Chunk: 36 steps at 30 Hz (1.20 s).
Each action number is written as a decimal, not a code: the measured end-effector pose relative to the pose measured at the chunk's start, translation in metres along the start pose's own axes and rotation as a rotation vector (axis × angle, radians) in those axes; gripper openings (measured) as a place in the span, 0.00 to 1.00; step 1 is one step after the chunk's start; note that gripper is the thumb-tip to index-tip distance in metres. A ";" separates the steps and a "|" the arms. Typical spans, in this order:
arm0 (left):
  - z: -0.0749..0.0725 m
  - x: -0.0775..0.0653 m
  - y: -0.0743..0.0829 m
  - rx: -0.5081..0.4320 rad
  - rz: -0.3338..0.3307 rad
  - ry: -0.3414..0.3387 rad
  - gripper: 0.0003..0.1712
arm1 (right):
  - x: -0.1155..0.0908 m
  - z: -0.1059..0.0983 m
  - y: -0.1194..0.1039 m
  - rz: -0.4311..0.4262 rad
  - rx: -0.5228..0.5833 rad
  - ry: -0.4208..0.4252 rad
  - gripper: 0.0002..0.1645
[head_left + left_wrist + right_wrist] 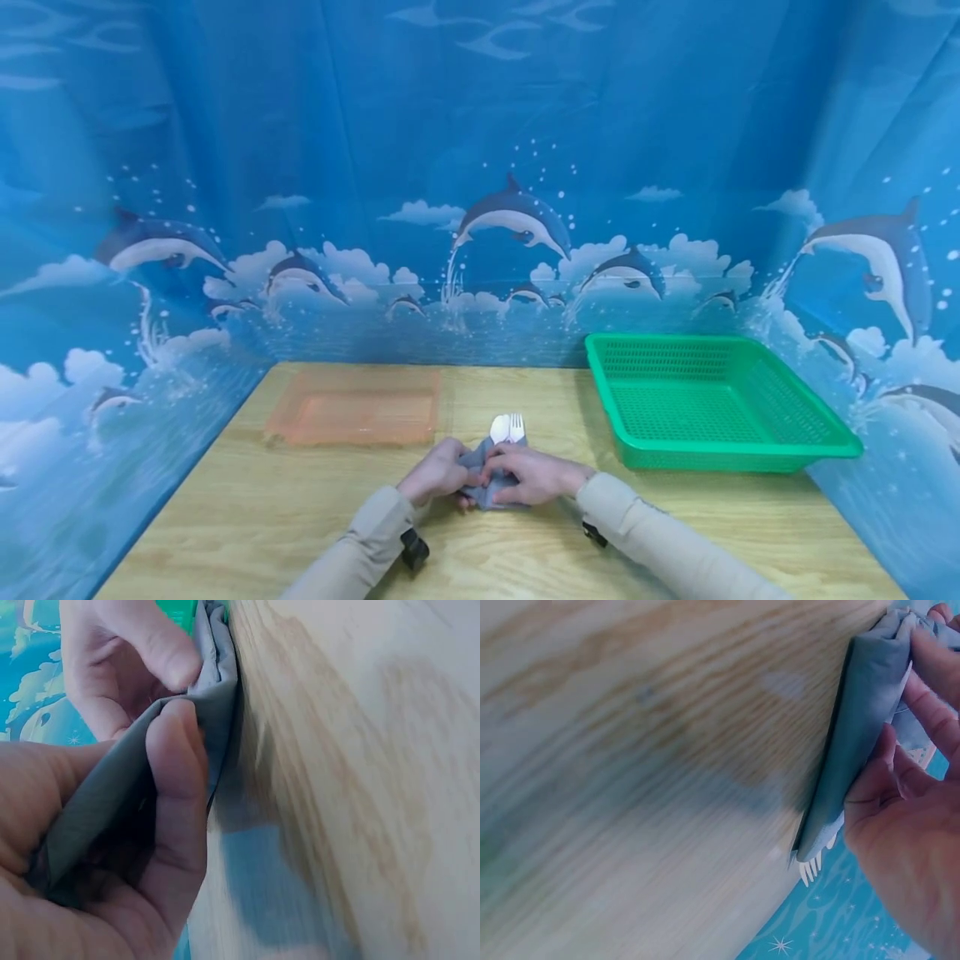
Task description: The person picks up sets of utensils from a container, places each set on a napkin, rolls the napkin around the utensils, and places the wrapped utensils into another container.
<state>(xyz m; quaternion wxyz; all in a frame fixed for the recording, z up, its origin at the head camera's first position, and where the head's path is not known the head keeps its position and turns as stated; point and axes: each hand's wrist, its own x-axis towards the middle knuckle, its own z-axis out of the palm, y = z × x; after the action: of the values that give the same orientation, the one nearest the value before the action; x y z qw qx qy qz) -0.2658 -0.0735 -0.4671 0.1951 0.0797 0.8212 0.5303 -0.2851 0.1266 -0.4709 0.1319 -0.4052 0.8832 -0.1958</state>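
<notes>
A grey cloth napkin (487, 500) lies folded around white cutlery on the table in the head view. The heads of a spoon (500, 428) and a fork (517, 425) stick out at its far end; their handles are hidden in the cloth. My left hand (442, 473) pinches the napkin's left part, thumb and fingers around a raised flap (120, 772) in the left wrist view. From the right, my right hand (536, 475) grips the cloth, its fingertips close to the left ones. The fork's tines (810, 870) show below the folded edge in the right wrist view.
An orange translucent tray (360, 408) stands at the table's back left. A green perforated basket (738, 448) stands at the back right. Behind the wooden table (247, 500) hangs a blue curtain (420, 108) with dolphins.
</notes>
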 end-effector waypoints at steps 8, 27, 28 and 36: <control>0.005 -0.003 -0.002 -0.027 0.005 0.013 0.04 | 0.001 0.003 0.002 -0.008 0.014 -0.007 0.10; 0.012 0.001 0.000 -0.028 0.077 -0.003 0.06 | 0.001 0.007 -0.002 0.010 -0.013 0.188 0.09; 0.012 0.001 0.000 -0.028 0.080 -0.004 0.07 | 0.001 0.007 -0.002 0.013 -0.017 0.198 0.10; 0.017 0.002 0.002 -0.006 0.122 -0.002 0.16 | -0.001 0.006 -0.004 0.069 -0.121 0.279 0.16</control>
<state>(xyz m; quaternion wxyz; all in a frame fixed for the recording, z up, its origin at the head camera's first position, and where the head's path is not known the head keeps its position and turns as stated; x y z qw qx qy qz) -0.2607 -0.0579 -0.4723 0.1632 0.1296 0.8132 0.5435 -0.2790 0.1236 -0.4741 -0.0101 -0.3508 0.9165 -0.1920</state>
